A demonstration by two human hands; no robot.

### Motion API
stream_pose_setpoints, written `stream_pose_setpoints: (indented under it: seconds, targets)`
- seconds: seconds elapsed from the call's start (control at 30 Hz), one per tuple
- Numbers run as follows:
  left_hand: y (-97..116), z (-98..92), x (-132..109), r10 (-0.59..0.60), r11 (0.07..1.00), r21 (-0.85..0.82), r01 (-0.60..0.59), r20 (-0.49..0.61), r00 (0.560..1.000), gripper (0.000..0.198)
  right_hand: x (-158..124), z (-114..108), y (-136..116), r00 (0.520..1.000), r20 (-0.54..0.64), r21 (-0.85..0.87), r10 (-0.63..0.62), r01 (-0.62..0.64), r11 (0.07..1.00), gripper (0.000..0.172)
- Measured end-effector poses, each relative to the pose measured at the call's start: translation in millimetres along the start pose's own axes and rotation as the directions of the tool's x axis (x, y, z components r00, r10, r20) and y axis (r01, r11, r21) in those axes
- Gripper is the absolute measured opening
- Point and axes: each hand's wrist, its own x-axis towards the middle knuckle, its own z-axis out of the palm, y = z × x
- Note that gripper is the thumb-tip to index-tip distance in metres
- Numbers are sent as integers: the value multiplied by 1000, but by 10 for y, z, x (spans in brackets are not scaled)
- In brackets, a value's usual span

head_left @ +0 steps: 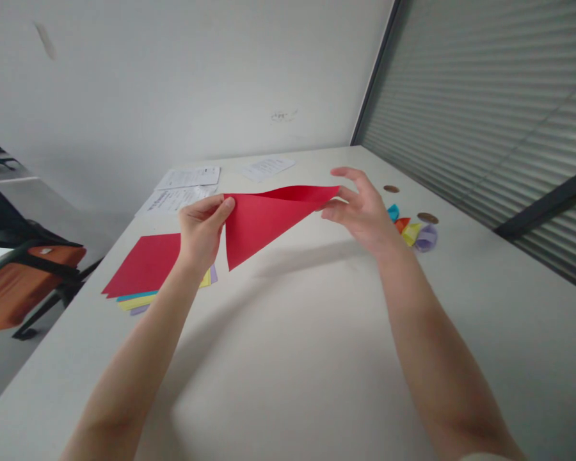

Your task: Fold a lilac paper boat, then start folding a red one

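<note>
A sheet of red paper [264, 221], folded over into a triangle, hangs in the air above the white table. My left hand [202, 230] pinches its upper left corner between thumb and fingers. At the opposite end, my right hand [360, 208] has its lower fingers at the right corner, with the index finger raised away from the paper. The two layers bow apart along the top edge, and one corner points down below my left hand. Part of the right corner is hidden by the fingers.
A stack of coloured paper [141, 266], red on top, lies at the left of the table [288, 358]. Printed sheets [266, 168] lie at the back. Small folded paper pieces [413, 232] and brown discs [428, 218] sit at the right, near the blinds [484, 115]. An orange chair [33, 282] stands left.
</note>
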Motion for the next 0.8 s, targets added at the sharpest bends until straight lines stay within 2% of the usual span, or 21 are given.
stream_pose_setpoints:
  seconds: [0.13,0.23,0.33,0.47,0.67,0.8]
  targets:
    - [23,122,-34,-42,997,-59,43,25,999,23,17,157,81,1000,-13,110,27,-26,994,79]
    - [32,181,-53,-67,994,-85,69,23,997,23,11,260,100,998,27,176,51,-55,983,81]
    - [26,194,-58,-57,994,-88,61,39,998,23,0,324,96,997,39,224,61,-68,972,70]
    - [14,176,-48,-51,997,-54,53,35,998,26,3,336,112,997,-7,245,81,-77,966,54]
    - [5,142,-22,-42,996,-72,44,28,999,25,29,255,125,992,-71,273,101,-78,959,43]
    - [-23,121,-8,-58,995,-83,58,6,998,26,41,210,113,989,-117,250,91,-60,966,43]
